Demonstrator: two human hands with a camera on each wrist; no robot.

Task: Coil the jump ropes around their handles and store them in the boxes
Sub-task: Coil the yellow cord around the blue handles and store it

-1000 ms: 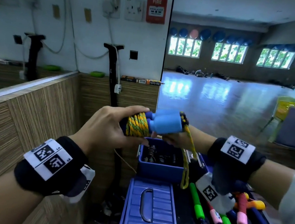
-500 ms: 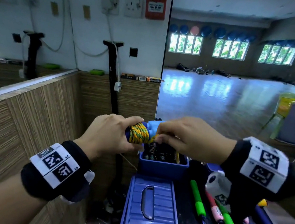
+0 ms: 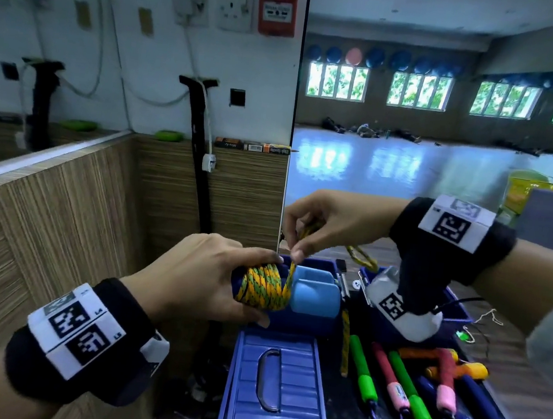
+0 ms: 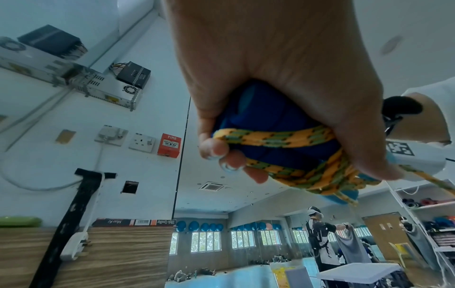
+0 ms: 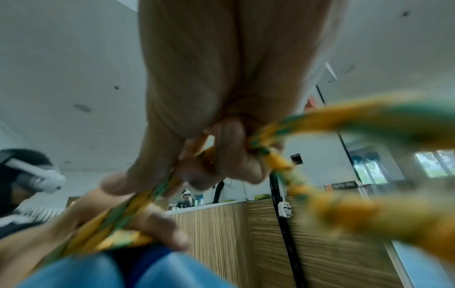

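My left hand (image 3: 198,276) grips a pair of blue jump-rope handles (image 3: 315,294) with yellow-green rope (image 3: 262,288) coiled round them, held over an open blue box (image 3: 307,323). In the left wrist view the left hand (image 4: 270,97) curls round the dark blue handles (image 4: 268,120) and the rope coils (image 4: 320,175). My right hand (image 3: 328,222) is raised just above the handles and pinches the free rope strand (image 3: 292,273). The right wrist view shows the right hand (image 5: 216,155) pinching the rope (image 5: 278,163), with the light blue handle ends (image 5: 98,272) below.
A blue box lid (image 3: 277,388) lies in front of the open box. A second blue box (image 3: 453,312) stands to the right. Several loose jump ropes with green (image 3: 362,370), pink (image 3: 393,384), orange and blue handles lie on the dark table. A wood-panelled wall (image 3: 60,219) runs along the left.
My right hand has come off the handles and risen, pulling the free rope strand up from the coil. The left hand and the handles have dropped slightly toward the box.
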